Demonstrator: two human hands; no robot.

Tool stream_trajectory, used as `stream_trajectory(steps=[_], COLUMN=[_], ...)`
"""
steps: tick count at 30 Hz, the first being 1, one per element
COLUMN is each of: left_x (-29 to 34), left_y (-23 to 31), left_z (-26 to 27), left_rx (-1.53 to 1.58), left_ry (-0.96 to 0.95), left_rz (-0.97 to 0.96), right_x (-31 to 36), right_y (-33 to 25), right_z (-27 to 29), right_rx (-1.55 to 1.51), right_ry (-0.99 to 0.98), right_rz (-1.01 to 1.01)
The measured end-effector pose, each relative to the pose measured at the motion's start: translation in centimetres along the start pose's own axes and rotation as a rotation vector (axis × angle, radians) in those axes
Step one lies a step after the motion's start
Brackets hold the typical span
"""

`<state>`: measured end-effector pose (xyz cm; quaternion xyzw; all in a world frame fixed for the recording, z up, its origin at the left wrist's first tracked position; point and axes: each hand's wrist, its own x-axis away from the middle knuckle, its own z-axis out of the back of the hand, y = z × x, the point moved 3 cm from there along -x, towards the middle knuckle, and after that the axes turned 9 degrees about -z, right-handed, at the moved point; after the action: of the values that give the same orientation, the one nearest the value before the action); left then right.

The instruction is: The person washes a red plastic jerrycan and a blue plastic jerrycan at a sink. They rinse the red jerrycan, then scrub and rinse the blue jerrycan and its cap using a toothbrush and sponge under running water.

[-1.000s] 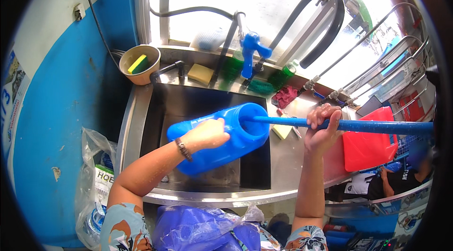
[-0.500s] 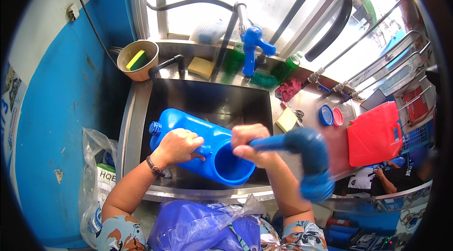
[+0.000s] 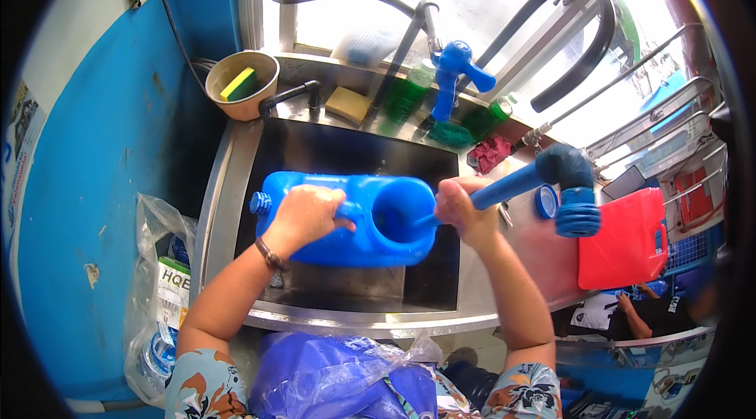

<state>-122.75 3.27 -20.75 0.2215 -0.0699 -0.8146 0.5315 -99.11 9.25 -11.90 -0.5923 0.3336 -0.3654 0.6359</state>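
Over the sink lies a blue plastic water jug on its side, with its small threaded spout to the left and a wide round opening to the right. My left hand is closed around the jug's handle. In my right hand, beside the opening, is a blue pipe with a dark elbow and a ribbed blue end piece at its outer end. The pipe's other end reaches into the jug's opening; its tip is hidden inside.
The steel sink lies under the jug. Behind it are a blue-handled faucet, a yellow sponge, green bottles and a tan pot with another sponge. A red jug and blue lid sit right.
The jug has turned from a slant to nearly level, its opening now facing more to the right. My right hand has moved right with the pipe, whose elbow end has swung up.
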Motion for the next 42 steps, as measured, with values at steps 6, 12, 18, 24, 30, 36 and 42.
stream_trajectory(steps=[6,12,18,24,30,36,42], left_x=[1.1,-0.5,1.7,3.4,8.1,10.8,14.9], left_y=[3.5,6.2,6.0,5.1,3.1,2.9,1.4], left_z=[-1.8,-2.2,-1.4,-0.7,-0.4,-1.0,-2.6], left_rx=[0.025,-0.032,-0.034,-0.056,-0.037,-0.143,-0.195], left_ry=[0.110,0.047,0.028,0.113,0.250,0.223,0.285], left_rz=[-0.105,-0.181,-0.123,-0.047,0.071,0.011,-0.049], right_x=[-1.6,1.0,2.7,1.9,2.6,3.2,3.0], right_y=[1.2,2.2,0.7,4.3,2.6,4.4,4.5], right_z=[-1.6,-1.2,-0.4,-5.5,-4.2,-6.6,-9.6], right_rx=[-0.186,-0.310,-0.214,-0.444,0.164,0.219,0.275], right_ry=[0.132,0.422,-0.219,0.183,0.150,0.116,-0.138], right_rz=[0.211,0.133,0.234,0.124,0.418,0.275,0.380])
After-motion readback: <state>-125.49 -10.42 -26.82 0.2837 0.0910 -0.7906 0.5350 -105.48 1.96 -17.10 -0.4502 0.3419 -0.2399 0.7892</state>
